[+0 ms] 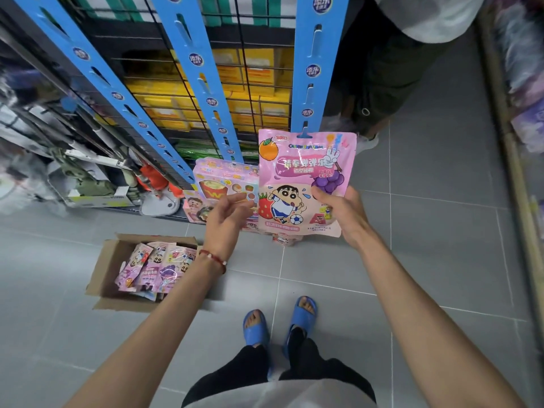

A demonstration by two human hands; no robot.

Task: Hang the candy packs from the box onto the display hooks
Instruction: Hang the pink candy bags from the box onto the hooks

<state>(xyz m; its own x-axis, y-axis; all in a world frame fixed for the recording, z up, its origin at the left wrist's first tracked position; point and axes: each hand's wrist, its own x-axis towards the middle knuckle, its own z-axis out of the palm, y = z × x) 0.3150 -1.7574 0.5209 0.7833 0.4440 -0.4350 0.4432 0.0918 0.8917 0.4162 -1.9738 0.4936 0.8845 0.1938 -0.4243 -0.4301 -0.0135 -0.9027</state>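
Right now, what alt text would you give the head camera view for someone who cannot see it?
A person's right hand holds a pink candy pack up to the bottom hook of a blue display strip, with the left hand at the pack's left edge. On the grey floor, an open cardboard box holds more pink packs.

Pink candy pack (306, 184): thin plastic film, glossy, creased, glare streaks.
Pink packs in box (153, 266): same shiny film.
Brown open box (101, 269): corrugated cardboard, matt.
Black wire grid (248, 92): thin metal rod, dull dark coating.
Blue hanging strips (194, 69): smooth, matt; plastic or card, cannot tell.
Grey floor tiles (441, 245): smooth, faint sheen.
Blue slide sandals (255, 331): moulded rubbery foam, matt.
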